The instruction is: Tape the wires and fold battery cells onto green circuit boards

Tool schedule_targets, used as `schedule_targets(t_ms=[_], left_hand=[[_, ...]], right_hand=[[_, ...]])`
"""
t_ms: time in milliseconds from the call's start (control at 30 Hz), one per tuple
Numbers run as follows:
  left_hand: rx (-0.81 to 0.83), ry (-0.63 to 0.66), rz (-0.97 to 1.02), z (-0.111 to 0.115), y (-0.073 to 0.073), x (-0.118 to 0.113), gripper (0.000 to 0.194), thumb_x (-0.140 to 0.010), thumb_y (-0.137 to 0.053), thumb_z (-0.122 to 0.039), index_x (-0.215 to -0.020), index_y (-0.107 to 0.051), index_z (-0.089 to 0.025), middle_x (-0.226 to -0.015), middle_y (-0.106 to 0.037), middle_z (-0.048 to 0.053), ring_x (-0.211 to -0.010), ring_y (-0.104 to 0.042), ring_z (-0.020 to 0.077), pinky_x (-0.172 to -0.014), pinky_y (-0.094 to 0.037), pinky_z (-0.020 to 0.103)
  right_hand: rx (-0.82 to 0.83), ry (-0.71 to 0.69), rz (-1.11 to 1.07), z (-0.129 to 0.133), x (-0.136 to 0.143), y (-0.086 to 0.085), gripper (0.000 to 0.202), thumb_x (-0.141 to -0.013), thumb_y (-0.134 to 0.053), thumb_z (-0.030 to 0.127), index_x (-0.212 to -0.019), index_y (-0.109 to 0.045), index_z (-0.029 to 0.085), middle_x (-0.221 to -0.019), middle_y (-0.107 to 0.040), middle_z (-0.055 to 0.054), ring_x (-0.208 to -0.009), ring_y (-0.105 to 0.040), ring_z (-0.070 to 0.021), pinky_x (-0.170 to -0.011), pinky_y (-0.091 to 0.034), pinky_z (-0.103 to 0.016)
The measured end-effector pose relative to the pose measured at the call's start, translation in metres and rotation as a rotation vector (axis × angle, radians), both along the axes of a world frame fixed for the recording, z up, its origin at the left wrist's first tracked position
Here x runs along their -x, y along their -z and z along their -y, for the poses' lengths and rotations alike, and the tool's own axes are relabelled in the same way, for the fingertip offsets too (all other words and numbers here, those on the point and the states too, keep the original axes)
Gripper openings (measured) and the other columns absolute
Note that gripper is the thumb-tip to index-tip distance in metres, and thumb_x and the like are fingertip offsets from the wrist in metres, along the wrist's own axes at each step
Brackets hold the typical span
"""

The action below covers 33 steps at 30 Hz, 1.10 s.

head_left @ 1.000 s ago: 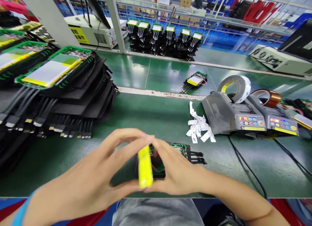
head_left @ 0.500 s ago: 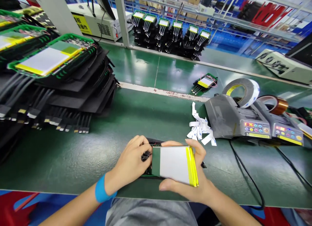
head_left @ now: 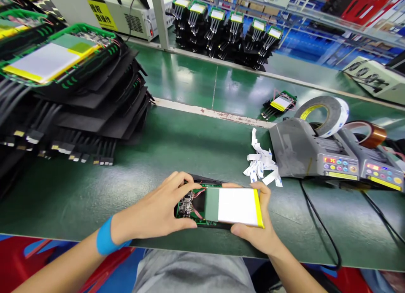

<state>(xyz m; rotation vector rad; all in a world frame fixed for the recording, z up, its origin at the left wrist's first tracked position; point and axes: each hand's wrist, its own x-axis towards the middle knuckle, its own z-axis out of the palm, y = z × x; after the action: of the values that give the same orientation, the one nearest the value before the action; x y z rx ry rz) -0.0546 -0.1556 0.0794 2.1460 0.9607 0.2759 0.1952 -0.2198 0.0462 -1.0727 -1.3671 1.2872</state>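
Observation:
A flat battery pack (head_left: 238, 206), white with a yellow edge and a green band at its left end, lies low over the right part of a green-rimmed black case (head_left: 199, 201). My right hand (head_left: 265, 238) grips the pack's right end, thumb on the near side and fingers on the far side. Around the case's left end my left hand (head_left: 153, 211) is curled, thumb at the near edge and fingers at the far edge. Between its fingers a circuit board (head_left: 186, 205) with pink wires shows inside the case. Whether the pack rests fully on the case floor I cannot tell.
Stacked cases with batteries and cables (head_left: 72, 73) rise at the left. White tape strips (head_left: 262, 162) lie beside two tape dispensers (head_left: 294, 151) on the right, whose cords cross the bench. Another battery unit (head_left: 281, 103) sits farther back, with several stacks (head_left: 218, 31) behind.
The battery pack has come down from a raised tilt to lie flat over the case, slightly to the right. My left hand has shifted left and spread, uncovering the circuit board and wires.

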Motion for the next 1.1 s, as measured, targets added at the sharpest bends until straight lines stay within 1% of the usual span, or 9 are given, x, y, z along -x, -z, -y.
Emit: schedule_targets(t_ms=[200,433,500,567,633,767,900,1000,1100], left_hand=[[-0.087,0.043,0.02,-0.003,0.007,0.001,0.054,-0.08,-0.068,-0.03,-0.129,-0.044,-0.028,-0.117,-0.046,0.006,-0.107,-0.048,0.0224,-0.091,-0.048,0.038],[-0.087,-0.007,-0.023,-0.003,0.008,-0.008,0.048,-0.066,-0.065,-0.019,-0.109,-0.045,-0.02,-0.127,-0.033,0.011,-0.119,-0.04,0.0295,-0.091,-0.049,0.044],[-0.031,-0.046,-0.026,-0.002,0.011,-0.012,0.046,-0.063,-0.062,-0.017,-0.105,-0.043,-0.02,-0.128,-0.031,0.012,-0.114,-0.046,0.0292,-0.081,-0.053,0.041],[0.024,-0.067,-0.019,0.001,0.014,-0.015,0.042,-0.064,-0.059,-0.016,-0.102,-0.041,-0.021,-0.125,-0.033,0.012,-0.099,-0.054,0.024,-0.07,-0.055,0.037],[0.031,-0.075,-0.024,0.003,0.017,-0.017,0.037,-0.066,-0.056,-0.015,-0.099,-0.041,-0.021,-0.123,-0.036,0.011,-0.089,-0.057,0.0204,-0.068,-0.055,0.036],[-0.014,-0.069,-0.073,0.006,0.019,-0.018,0.028,-0.07,-0.054,-0.017,-0.092,-0.039,-0.022,-0.124,-0.036,0.012,-0.106,-0.054,0.0265,-0.078,-0.054,0.042],[0.032,-0.072,-0.09,0.007,0.018,-0.016,0.031,-0.074,-0.053,-0.018,-0.101,-0.037,-0.022,-0.13,-0.033,0.012,-0.113,-0.05,0.0272,-0.085,-0.053,0.045],[0.047,-0.099,-0.047,0.009,0.019,-0.015,0.047,-0.074,-0.054,-0.015,-0.115,-0.032,-0.023,-0.132,-0.03,0.012,-0.119,-0.046,0.0266,-0.094,-0.049,0.048],[0.057,-0.114,0.022,0.011,0.022,-0.015,0.06,-0.074,-0.053,-0.012,-0.125,-0.025,-0.024,-0.133,-0.028,0.012,-0.125,-0.038,0.0262,-0.103,-0.043,0.049]], right_hand=[[0.006,-0.017,0.015,-0.002,-0.003,0.001,0.07,-0.072,-0.07,0.061,-0.112,-0.021,0.032,-0.131,-0.052,-0.019,-0.112,-0.059,-0.0315,-0.083,-0.055,-0.048],[0.018,-0.069,0.01,-0.002,-0.007,0.0,0.065,-0.074,-0.071,0.056,-0.11,-0.021,0.032,-0.133,-0.05,-0.018,-0.112,-0.06,-0.0303,-0.081,-0.056,-0.047],[0.026,-0.091,0.042,-0.003,-0.007,0.0,0.064,-0.075,-0.07,0.056,-0.109,-0.021,0.031,-0.134,-0.049,-0.018,-0.113,-0.06,-0.03,-0.081,-0.056,-0.045],[0.035,-0.12,0.063,-0.005,-0.007,-0.001,0.064,-0.075,-0.072,0.052,-0.107,-0.022,0.031,-0.134,-0.049,-0.018,-0.113,-0.06,-0.0291,-0.082,-0.056,-0.043],[0.057,-0.167,0.107,-0.007,-0.008,-0.005,0.064,-0.074,-0.075,0.046,-0.107,-0.022,0.03,-0.135,-0.048,-0.017,-0.113,-0.059,-0.0276,-0.084,-0.055,-0.042],[0.051,-0.223,0.374,-0.01,-0.016,-0.023,0.071,-0.074,-0.077,0.035,-0.122,-0.025,0.03,-0.141,-0.038,-0.015,-0.124,-0.047,-0.0279,-0.098,-0.046,-0.046],[-0.04,-0.251,0.735,-0.01,-0.026,-0.04,0.07,-0.076,-0.072,0.022,-0.134,-0.033,0.03,-0.137,-0.035,-0.011,-0.128,-0.037,-0.0295,-0.106,-0.038,-0.052],[-0.12,-0.343,0.911,-0.012,-0.028,-0.038,0.071,-0.078,-0.068,0.017,-0.14,-0.034,0.03,-0.136,-0.039,-0.01,-0.12,-0.039,-0.0294,-0.103,-0.04,-0.053],[-0.255,-0.375,0.906,-0.018,-0.03,-0.027,0.07,-0.081,-0.069,0.024,-0.141,-0.035,0.028,-0.134,-0.044,-0.01,-0.115,-0.04,-0.0277,-0.1,-0.042,-0.05]])
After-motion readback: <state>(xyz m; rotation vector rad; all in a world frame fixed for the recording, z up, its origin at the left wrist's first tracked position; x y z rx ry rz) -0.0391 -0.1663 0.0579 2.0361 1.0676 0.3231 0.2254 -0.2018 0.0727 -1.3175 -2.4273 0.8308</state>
